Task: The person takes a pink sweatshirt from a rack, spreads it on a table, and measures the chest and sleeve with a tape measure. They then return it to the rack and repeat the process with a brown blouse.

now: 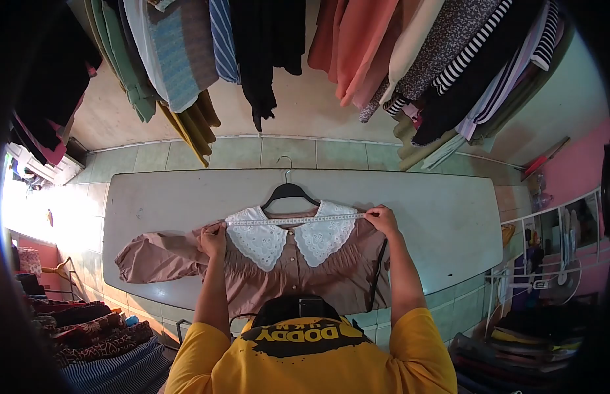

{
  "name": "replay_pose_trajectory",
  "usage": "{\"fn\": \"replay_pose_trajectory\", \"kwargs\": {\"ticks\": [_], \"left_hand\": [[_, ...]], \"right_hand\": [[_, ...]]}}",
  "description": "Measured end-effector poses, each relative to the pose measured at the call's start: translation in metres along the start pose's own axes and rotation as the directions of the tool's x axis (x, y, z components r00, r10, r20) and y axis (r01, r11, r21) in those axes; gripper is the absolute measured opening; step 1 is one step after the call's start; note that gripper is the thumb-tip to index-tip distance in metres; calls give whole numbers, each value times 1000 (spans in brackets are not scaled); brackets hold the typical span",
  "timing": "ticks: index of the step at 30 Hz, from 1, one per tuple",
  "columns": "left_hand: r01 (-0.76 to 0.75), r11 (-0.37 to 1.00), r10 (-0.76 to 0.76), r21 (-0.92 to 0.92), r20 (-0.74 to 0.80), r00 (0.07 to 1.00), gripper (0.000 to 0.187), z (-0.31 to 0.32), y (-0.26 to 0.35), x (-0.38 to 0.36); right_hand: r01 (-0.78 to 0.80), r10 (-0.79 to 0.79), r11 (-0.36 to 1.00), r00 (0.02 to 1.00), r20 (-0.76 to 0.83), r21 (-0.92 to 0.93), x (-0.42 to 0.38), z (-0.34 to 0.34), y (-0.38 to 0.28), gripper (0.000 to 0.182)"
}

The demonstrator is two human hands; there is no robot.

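A dusty-pink blouse [292, 279] with a wide white lace collar [255, 240] lies spread on a grey table, a black hanger [290, 192] in its neck. Across the collar, from shoulder to shoulder, a white tape measure [295, 220] is stretched straight. My left hand [213, 240] pinches one end of it at the left shoulder seam. At the opposite shoulder, my right hand [382, 220] grips the other end between thumb and fingers. The blouse's left sleeve [160, 257] is laid out sideways, and a thin black strap [377, 276] lies along the right side.
The grey table [443, 230] reaches past the blouse on both sides. Overhead hang many garments, among them a coral one [357, 52] and a black one [262, 52]. Folded cloth piles [108, 348] stand at lower left. A white wire rack [541, 262] is at the right.
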State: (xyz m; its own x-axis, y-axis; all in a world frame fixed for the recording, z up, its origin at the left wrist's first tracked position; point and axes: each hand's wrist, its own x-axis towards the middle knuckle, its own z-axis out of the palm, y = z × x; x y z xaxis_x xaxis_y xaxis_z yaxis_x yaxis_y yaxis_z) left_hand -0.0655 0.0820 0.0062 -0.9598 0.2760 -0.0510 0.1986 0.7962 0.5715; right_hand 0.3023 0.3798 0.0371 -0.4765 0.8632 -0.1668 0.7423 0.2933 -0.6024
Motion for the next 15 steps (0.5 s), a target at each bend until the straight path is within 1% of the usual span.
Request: {"fn": "replay_pose_trajectory", "kwargs": {"ticks": [4, 7, 10, 11, 12, 13, 14, 15], "left_hand": [[-32, 999, 32, -27, -16, 999, 25, 2, -5, 1], [-55, 998, 54, -28, -26, 998, 25, 5, -10, 2], [-46, 995, 47, -85, 4, 999, 23, 10, -19, 5], [-21, 990, 25, -137, 29, 999, 23, 13, -23, 7], [5, 982, 5, -189, 54, 999, 23, 15, -28, 9], [3, 981, 7, -192, 48, 999, 23, 5, -15, 2], [12, 996, -16, -86, -41, 999, 21, -17, 15, -14], [32, 999, -29, 21, -129, 991, 20, -30, 35, -27]], "right_hand": [[-20, 20, 1000, 1000, -5, 4, -1, 1, 1, 21], [4, -4, 1000, 1000, -4, 2, -1, 3, 3, 21], [0, 0, 1000, 1000, -1, -8, -4, 1, 0, 20], [4, -4, 1000, 1000, -3, -8, -7, 0, -3, 20], [15, -16, 999, 1000, -14, -50, -10, -1, -5, 23], [27, -29, 995, 999, -25, -91, -14, -4, -11, 27], [33, -35, 995, 999, -30, -91, -18, -7, -21, 27], [95, -106, 990, 989, -107, -103, -24, -8, -34, 32]]}}
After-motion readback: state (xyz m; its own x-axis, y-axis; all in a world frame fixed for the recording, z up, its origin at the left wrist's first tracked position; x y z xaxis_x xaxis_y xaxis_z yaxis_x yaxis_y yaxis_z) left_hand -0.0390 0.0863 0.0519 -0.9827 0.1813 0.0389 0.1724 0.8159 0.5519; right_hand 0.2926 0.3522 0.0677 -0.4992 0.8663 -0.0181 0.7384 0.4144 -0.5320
